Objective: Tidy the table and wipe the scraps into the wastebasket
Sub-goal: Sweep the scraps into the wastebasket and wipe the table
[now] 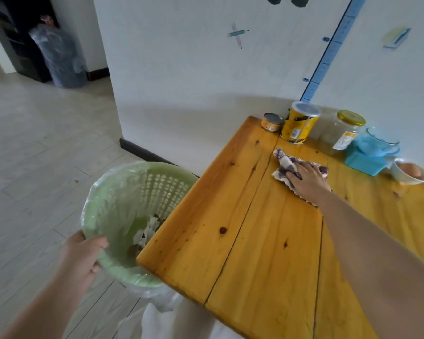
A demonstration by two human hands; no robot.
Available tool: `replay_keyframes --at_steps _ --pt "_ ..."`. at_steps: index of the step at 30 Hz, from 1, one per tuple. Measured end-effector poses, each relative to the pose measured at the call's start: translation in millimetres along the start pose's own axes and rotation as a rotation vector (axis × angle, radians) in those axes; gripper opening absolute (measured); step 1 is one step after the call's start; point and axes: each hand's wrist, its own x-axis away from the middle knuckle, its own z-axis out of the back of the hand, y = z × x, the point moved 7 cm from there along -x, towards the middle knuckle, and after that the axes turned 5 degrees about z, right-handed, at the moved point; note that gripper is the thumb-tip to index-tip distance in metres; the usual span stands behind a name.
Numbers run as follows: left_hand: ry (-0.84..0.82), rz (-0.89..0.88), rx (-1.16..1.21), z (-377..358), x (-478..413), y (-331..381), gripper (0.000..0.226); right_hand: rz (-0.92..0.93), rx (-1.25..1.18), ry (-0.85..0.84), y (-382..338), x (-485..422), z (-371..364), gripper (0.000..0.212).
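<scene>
Nearest: my left hand (83, 255) grips the near rim of the green wastebasket (113, 216), thumb inside over the clear liner bag (162, 302), fingers curled under the lip. The basket is tilted toward me, its far side tucked under the left edge of the table (255, 241). Torn scraps (147, 231) already lie at its bottom.

Handling, judged: perforated plastic, light and somewhat flexible. The liner is slick, so the hold belongs on the stiff rim, not on the film.

Mid-table: my right hand (309, 179) lies flat, fingers straight, pressing down on the checked cloth (283, 162). The cloth is bunched ahead of the fingertips and reaches back under the palm. Judged soft and limp, it moves by palm pressure rather than by a pinch. It lies well apart from the basket, up and to the right of it across the boards.

I cannot make out loose scraps on the wood; the dark spots read as knots.

Far edge, against the wall (206, 69): a small tin (272, 122), a yellow canister (299, 123), a gold-lidded glass jar (345, 133), a blue container (367, 155) and a bowl (410, 172) with something egg-like in it.
</scene>
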Motion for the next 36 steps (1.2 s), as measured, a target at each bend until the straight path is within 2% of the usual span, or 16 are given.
replay_keyframes --at_steps 4,12,18,24,25,28,29,33,36 --pt "0.002 -0.004 0.016 5 10 -1 0.035 0.05 -0.002 0.01 -6 42 -3 0.054" --pt "-0.03 -0.02 0.009 11 27 -7 0.012 0.021 0.014 -0.026 -32 137 -11 0.057" --pt "-0.042 -0.022 0.078 14 30 -12 0.021 0.001 0.004 -0.032 -64 214 -16 0.055" --pt "-0.071 -0.035 0.06 15 30 -19 0.017 -0.053 -0.023 -0.028 -106 266 -25 0.059" --pt "-0.081 -0.037 0.063 14 31 -20 0.018 -0.05 -0.028 -0.031 -116 269 -26 0.065" --pt "-0.108 -0.034 0.069 9 32 -22 0.019 0.01 -0.03 -0.019 -147 271 -32 0.113" --pt "-0.114 -0.031 0.068 7 33 -22 0.019 0.029 -0.031 -0.017 -157 270 -36 0.118" --pt "-0.135 -0.035 0.076 3 33 -25 0.022 0.157 -0.113 0.045 -203 261 -45 0.084" --pt "-0.136 -0.039 0.072 1 33 -26 0.023 0.249 -0.137 0.008 -235 250 -52 0.073"
